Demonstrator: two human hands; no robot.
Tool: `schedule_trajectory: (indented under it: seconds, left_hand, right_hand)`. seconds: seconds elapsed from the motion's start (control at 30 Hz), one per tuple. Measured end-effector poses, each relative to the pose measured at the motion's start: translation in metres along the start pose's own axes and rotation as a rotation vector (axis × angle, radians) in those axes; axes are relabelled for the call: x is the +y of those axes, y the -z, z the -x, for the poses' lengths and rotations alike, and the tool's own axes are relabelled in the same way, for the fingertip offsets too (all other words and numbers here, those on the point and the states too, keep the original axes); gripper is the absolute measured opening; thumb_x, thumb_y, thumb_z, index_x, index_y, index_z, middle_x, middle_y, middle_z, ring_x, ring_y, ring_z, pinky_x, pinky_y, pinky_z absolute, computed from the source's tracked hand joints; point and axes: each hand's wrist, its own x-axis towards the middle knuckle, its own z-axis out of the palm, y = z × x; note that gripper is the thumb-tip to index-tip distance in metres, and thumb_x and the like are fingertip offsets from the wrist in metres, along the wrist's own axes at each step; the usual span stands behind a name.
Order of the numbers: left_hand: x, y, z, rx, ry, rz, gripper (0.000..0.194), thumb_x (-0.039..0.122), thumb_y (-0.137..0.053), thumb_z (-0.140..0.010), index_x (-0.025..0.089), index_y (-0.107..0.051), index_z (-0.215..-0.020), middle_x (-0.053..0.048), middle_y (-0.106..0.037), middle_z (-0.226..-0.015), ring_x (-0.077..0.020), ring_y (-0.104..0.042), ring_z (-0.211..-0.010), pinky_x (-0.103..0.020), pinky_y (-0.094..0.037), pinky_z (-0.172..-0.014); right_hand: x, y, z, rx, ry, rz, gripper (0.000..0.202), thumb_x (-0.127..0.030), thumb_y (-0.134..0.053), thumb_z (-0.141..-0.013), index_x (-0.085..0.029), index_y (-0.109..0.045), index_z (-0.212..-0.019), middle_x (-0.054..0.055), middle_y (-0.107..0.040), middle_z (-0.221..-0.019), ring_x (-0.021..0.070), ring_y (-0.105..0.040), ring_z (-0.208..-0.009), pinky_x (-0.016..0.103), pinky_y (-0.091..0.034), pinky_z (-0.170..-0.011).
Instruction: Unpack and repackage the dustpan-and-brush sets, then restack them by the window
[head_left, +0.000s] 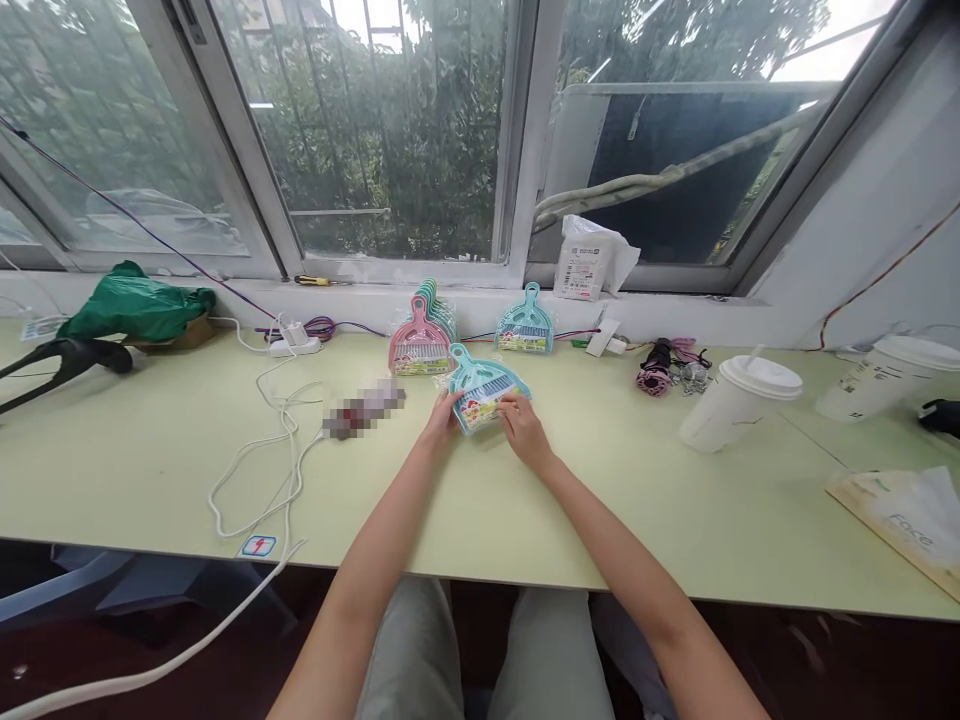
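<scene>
A small teal plastic dustpan-and-brush set in a clear wrapper (486,392) lies flat on the pale green desk (525,500), handle pointing toward the window, and both hands are on it: the left hand (442,418) curls its fingers over the set's near left edge, and the right hand (523,428) pinches the near right corner, both forearms reaching straight out from the body. Judging by the layout, one set has been drawn out and is being handled while the rest wait: just behind it a stack of like sets fronted by a pink one (420,345) leans at the sill, and a lone teal set (525,325) stands to the stack's right. Left of the held set trails a white cable (277,440); well to its right stands a white lidded paper cup (739,400).
</scene>
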Motion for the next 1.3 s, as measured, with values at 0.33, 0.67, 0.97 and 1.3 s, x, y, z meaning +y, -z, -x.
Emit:
schedule_trajectory:
  seconds: [0.33,0.67,0.97,1.3]
  left_hand:
    - [0.002,-0.006,0.004,0.09,0.028,0.074,0.07,0.023,-0.068,-0.076,0.035,-0.028,-0.133,-0.003,-0.059,-0.125,-0.0155,-0.065,-0.094,-0.031,-0.055,-0.076]
    - [0.007,0.002,0.001,-0.09,-0.011,-0.075,0.053,0.055,-0.064,-0.075,0.022,-0.064,-0.115,-0.01,-0.062,-0.123,-0.0235,-0.063,-0.103,-0.034,-0.053,-0.082]
    - [0.017,0.009,-0.002,0.231,-0.137,0.031,0.034,0.041,-0.06,-0.083,0.01,-0.069,-0.094,-0.013,-0.072,-0.093,-0.0175,-0.069,-0.078,-0.034,-0.054,-0.08]
    - [0.053,0.027,0.01,0.144,-0.222,-0.06,0.056,0.06,-0.061,-0.076,0.014,-0.061,-0.109,-0.01,-0.071,-0.092,-0.0173,-0.069,-0.074,-0.031,-0.057,-0.069]
  right_hand:
    - [0.034,-0.017,-0.01,-0.04,-0.76,-1.021,0.038,-0.055,-0.066,-0.072,-0.018,-0.065,-0.08,0.004,-0.068,-0.076,0.0163,-0.065,-0.068,0.034,-0.055,-0.074]
    - [0.044,-0.009,-0.007,0.238,-0.861,-1.053,0.039,-0.035,-0.08,-0.059,-0.018,-0.062,-0.089,0.005,-0.07,-0.097,0.0193,-0.066,-0.092,0.033,-0.054,-0.082]
    - [0.04,0.013,-0.015,0.09,-0.811,-1.196,0.038,-0.027,-0.081,-0.062,-0.02,-0.061,-0.093,0.004,-0.073,-0.086,0.0193,-0.07,-0.079,0.035,-0.059,-0.075]
    - [0.012,0.018,-0.016,0.059,-0.704,-1.244,0.044,-0.033,-0.082,-0.062,-0.019,-0.062,-0.099,0.005,-0.074,-0.091,0.0219,-0.071,-0.085,0.038,-0.058,-0.08]
